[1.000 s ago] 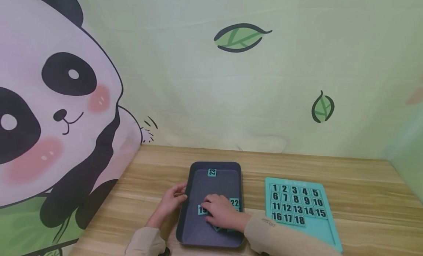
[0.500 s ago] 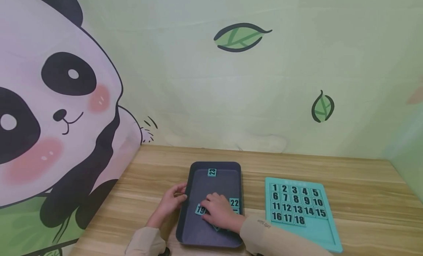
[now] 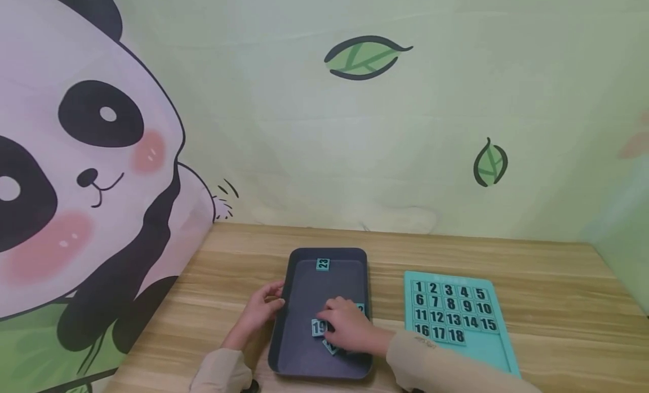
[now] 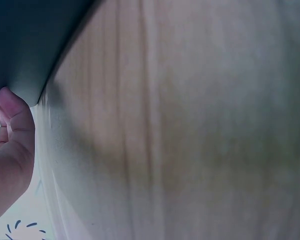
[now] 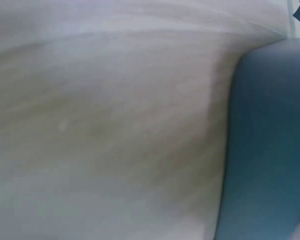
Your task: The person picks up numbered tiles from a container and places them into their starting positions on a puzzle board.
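My left hand (image 3: 259, 313) holds the left rim of a dark rectangular tray (image 3: 299, 303), thumb and fingertips at the edge. In the left wrist view the thumb (image 4: 16, 112) lies against the tray's dark outer wall (image 4: 45, 40). Over the tray's right half, my right hand (image 3: 351, 326) pinches a teal number tile marked 19 (image 3: 318, 327) between thumb and fingers. Another tile (image 3: 330, 348) lies tilted under that hand, and one more (image 3: 360, 307) peeks out behind it. A tile marked 23 (image 3: 323, 264) lies sideways near the far end.
Right of the tray lies a teal number board (image 3: 484, 353) with tiles 1 to 18 in rows, its lower part bare. The right sleeve (image 3: 446, 359) overlaps its near corner. A wooden tabletop (image 3: 558, 303) meets a panda-printed backdrop (image 3: 304, 156).
The right hand has shifted slightly right, bringing tile 19 along and turning it upright. It now covers most of tile 22. The left hand stays at the tray, and the head view has shifted slightly.
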A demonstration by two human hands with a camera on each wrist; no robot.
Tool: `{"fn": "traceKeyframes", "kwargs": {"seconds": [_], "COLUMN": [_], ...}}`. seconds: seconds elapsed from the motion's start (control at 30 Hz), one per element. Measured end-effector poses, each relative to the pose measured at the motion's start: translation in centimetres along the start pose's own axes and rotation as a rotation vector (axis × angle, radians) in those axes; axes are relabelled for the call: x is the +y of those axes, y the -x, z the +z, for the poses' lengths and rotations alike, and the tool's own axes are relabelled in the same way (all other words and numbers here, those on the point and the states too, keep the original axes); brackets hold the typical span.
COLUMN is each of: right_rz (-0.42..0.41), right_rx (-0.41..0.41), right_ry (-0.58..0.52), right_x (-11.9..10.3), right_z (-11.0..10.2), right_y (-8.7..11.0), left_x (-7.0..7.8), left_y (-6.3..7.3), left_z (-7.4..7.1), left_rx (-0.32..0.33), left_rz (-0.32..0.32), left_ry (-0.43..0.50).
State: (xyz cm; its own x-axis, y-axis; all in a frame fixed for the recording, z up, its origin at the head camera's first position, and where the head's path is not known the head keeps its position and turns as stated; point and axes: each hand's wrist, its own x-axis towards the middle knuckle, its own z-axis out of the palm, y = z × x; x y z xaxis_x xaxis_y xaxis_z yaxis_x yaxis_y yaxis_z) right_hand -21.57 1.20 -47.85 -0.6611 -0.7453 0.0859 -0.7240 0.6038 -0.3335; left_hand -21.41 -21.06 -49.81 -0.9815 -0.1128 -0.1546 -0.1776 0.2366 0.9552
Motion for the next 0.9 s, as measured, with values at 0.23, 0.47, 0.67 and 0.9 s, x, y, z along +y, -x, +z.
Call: {"fn": "traceKeyframes", "kwargs": {"seconds": [0.23,0.47,0.67,0.9], "right_rz": [-0.024,0.002,0.040,0.090], "right_rx": [0.053,0.112,0.140,0.157], "right_ry": [-0.012,-0.085,-0.045,-0.035], "right_x": [1.2,2.9,4.2,6.0], "right_z": [-1.5,-3.5,-5.1,-6.0], "right_y": [1.8,3.9,5.5,7.6], "left_x": [0.3,0.2,0.2,0.0], "left_y": [0.2,0.0,-0.1,-0.3], "left_z": [0.1,0.1,0.1,0.2], "left_rx": [-0.004,-0.003,0.000,0.014], "left_rz": [-0.004,-0.011,-0.008,-0.009], "left_ry": [0.004,0.011,0.003,0.005]}}
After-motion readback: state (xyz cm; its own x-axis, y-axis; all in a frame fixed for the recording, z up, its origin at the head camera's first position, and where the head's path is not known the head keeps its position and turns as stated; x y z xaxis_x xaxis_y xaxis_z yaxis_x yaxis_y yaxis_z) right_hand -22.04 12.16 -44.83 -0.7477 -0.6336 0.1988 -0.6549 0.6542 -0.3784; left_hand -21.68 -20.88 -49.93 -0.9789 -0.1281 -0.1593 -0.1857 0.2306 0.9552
